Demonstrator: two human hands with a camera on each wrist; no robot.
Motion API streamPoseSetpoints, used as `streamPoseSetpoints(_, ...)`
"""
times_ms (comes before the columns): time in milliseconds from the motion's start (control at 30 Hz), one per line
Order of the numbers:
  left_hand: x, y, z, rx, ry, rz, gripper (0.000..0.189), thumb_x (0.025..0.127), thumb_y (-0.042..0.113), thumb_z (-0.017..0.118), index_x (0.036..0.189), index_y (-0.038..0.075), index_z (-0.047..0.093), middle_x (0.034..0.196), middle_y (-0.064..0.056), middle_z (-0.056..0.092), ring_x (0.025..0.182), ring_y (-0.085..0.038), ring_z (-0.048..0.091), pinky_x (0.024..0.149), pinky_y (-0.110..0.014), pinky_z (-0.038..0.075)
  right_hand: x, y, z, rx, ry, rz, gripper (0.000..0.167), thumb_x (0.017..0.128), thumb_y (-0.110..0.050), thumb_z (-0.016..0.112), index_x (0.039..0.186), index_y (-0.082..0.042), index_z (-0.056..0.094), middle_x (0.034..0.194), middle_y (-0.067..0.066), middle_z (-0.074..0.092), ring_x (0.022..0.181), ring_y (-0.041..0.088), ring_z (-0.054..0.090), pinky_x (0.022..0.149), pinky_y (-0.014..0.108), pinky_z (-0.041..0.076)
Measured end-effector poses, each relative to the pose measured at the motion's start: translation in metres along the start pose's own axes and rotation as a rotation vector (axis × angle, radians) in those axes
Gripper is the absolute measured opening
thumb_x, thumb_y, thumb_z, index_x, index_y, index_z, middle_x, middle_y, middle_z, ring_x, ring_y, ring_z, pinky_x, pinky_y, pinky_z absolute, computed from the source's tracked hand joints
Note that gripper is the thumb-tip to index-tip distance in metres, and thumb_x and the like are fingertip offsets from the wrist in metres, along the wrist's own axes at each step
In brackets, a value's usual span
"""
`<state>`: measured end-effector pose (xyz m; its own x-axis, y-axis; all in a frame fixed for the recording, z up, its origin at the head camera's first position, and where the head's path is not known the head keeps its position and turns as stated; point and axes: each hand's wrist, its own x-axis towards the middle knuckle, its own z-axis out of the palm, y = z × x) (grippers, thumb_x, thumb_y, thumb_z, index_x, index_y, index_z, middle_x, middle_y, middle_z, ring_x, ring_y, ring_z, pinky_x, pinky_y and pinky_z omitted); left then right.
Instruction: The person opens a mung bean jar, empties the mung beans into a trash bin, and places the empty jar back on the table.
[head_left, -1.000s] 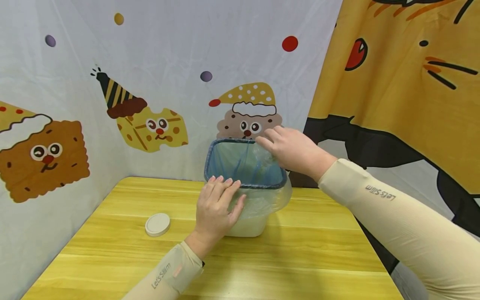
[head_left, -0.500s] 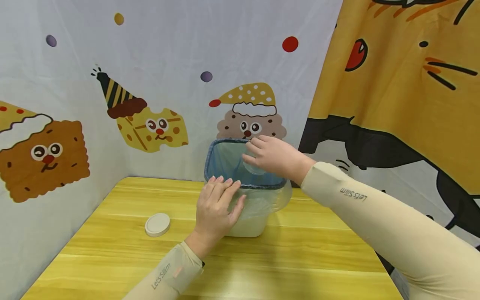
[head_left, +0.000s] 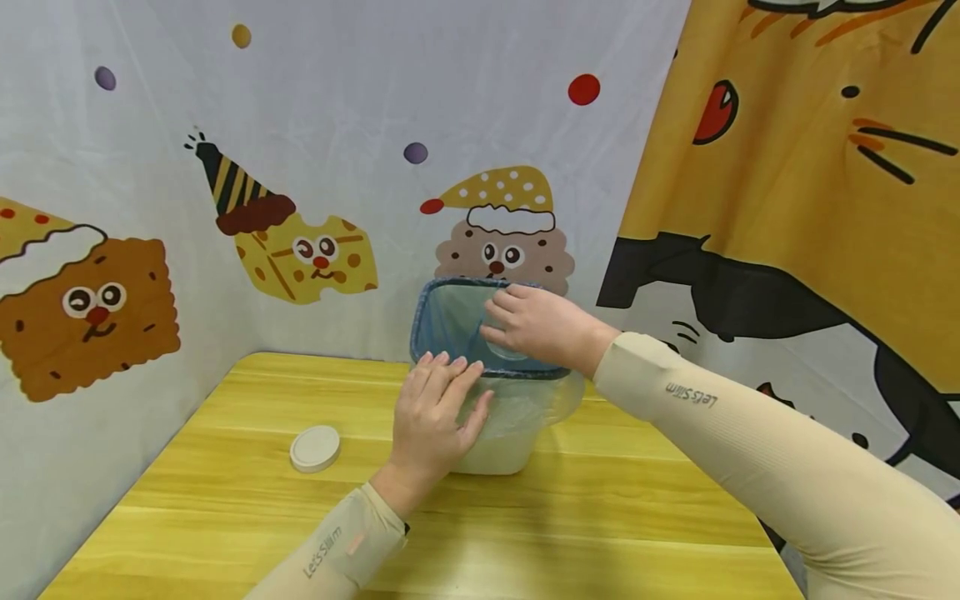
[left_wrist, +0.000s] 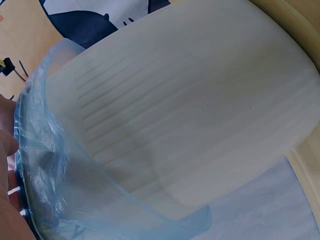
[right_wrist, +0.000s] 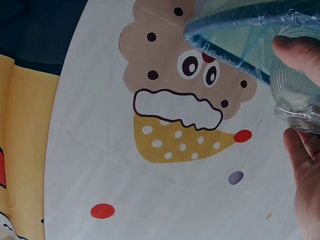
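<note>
A white trash bin [head_left: 498, 457], lined with a thin light-blue plastic bag [left_wrist: 50, 165], stands upright on the table. Its dark-blue rim [head_left: 417, 327] shows through the bag folded over it. My left hand [head_left: 433, 417] rests on the bin's near rim with its fingers fairly straight. Over the opening, my right hand [head_left: 542, 327] holds a clear ribbed glass jar [right_wrist: 292, 95], thumb on one side and fingers on the other. In the head view the hand covers most of the jar. Whether the jar contains anything is hard to tell.
A round white lid [head_left: 315, 449] lies on the wood-grain table [head_left: 247, 533], left of the bin. Behind the table hangs a white cloth [head_left: 322, 100] printed with cartoon figures. A yellow printed curtain [head_left: 795, 183] hangs at the right.
My right hand has moved left and down with the glass jar, from the bin's back right rim to over its opening. The left hand and the bin have stayed in place.
</note>
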<state>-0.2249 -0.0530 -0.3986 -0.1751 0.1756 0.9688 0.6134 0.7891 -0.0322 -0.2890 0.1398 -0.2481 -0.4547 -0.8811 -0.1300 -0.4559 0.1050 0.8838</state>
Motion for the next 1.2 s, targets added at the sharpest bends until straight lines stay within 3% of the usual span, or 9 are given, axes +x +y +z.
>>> streamPoseSetpoints(167, 0.0, 0.0, 0.0, 0.001, 0.001, 0.002, 0.037, 0.106, 0.038, 0.065, 0.119, 0.006, 0.079, 0.111, -0.013, 0.076, 0.11, -0.034, 0.071, 0.109, -0.05, 0.056, -0.001, 0.002, 0.0, 0.029, 0.013, 0.027, 0.056, 0.101, -0.016, 0.076, 0.152, -0.023, 0.055, 0.152, 0.009, 0.06, 0.14, 0.027, 0.057, 0.119, 0.04, 0.048)
streamPoseSetpoints(367, 0.0, 0.0, 0.001, 0.006, 0.021, 0.015, 0.037, 0.106, 0.038, 0.065, 0.118, 0.006, 0.08, 0.11, -0.013, 0.076, 0.108, -0.035, 0.071, 0.107, -0.051, 0.057, -0.008, 0.011, -0.002, 0.059, 0.033, 0.12, 0.059, 0.1, -0.016, 0.077, 0.154, -0.019, 0.053, 0.152, 0.012, 0.059, 0.138, 0.029, 0.059, 0.118, 0.041, 0.05)
streamPoseSetpoints(567, 0.001, 0.0, 0.001, 0.002, 0.03, 0.02, 0.036, 0.104, 0.037, 0.067, 0.116, 0.006, 0.08, 0.109, -0.013, 0.077, 0.107, -0.035, 0.071, 0.105, -0.051, 0.057, -0.017, 0.02, -0.002, 0.208, 0.152, 0.243, 0.05, 0.1, -0.009, 0.075, 0.147, -0.013, 0.059, 0.142, 0.016, 0.064, 0.127, 0.032, 0.065, 0.11, 0.042, 0.056)
streamPoseSetpoints(700, 0.0, 0.0, 0.002, -0.006, 0.038, 0.019, 0.034, 0.103, 0.036, 0.069, 0.115, 0.006, 0.08, 0.108, -0.014, 0.077, 0.106, -0.036, 0.072, 0.104, -0.051, 0.057, -0.023, 0.022, 0.0, 0.354, 0.216, 0.343, 0.051, 0.096, -0.006, 0.078, 0.144, -0.009, 0.061, 0.134, 0.017, 0.068, 0.119, 0.035, 0.067, 0.102, 0.044, 0.059)
streamPoseSetpoints(833, 0.0, 0.0, 0.003, -0.011, 0.048, 0.022, 0.033, 0.102, 0.034, 0.07, 0.115, 0.005, 0.08, 0.107, -0.014, 0.077, 0.104, -0.035, 0.072, 0.103, -0.051, 0.058, -0.028, 0.023, 0.001, 0.529, 0.199, 0.467, 0.072, 0.084, -0.012, 0.091, 0.148, -0.008, 0.058, 0.137, 0.019, 0.066, 0.123, 0.038, 0.065, 0.102, 0.049, 0.059)
streamPoseSetpoints(933, -0.001, 0.0, 0.003, -0.011, 0.052, 0.025, 0.033, 0.103, 0.034, 0.069, 0.115, 0.005, 0.08, 0.106, -0.013, 0.077, 0.105, -0.034, 0.071, 0.103, -0.05, 0.058, -0.033, 0.023, 0.0, 0.666, 0.156, 0.599, 0.086, 0.079, -0.02, 0.096, 0.153, -0.009, 0.053, 0.144, 0.019, 0.063, 0.131, 0.04, 0.061, 0.101, 0.052, 0.059)
streamPoseSetpoints(1067, -0.001, 0.001, 0.003, -0.009, 0.051, 0.026, 0.034, 0.104, 0.035, 0.067, 0.116, 0.006, 0.08, 0.107, -0.013, 0.077, 0.105, -0.034, 0.072, 0.103, -0.05, 0.057, -0.038, 0.023, 0.0, 0.879, 0.131, 0.801, 0.093, 0.081, -0.029, 0.095, 0.159, -0.012, 0.047, 0.152, 0.017, 0.059, 0.135, 0.041, 0.059, 0.098, 0.056, 0.06)
streamPoseSetpoints(1200, -0.001, 0.0, 0.002, -0.007, 0.045, 0.022, 0.034, 0.104, 0.035, 0.067, 0.116, 0.006, 0.08, 0.107, -0.014, 0.077, 0.106, -0.035, 0.072, 0.104, -0.051, 0.058, -0.044, 0.026, -0.001, 1.098, 0.207, 0.963, 0.095, 0.082, -0.03, 0.093, 0.161, -0.012, 0.043, 0.148, 0.018, 0.061, 0.122, 0.04, 0.066, 0.095, 0.057, 0.06)
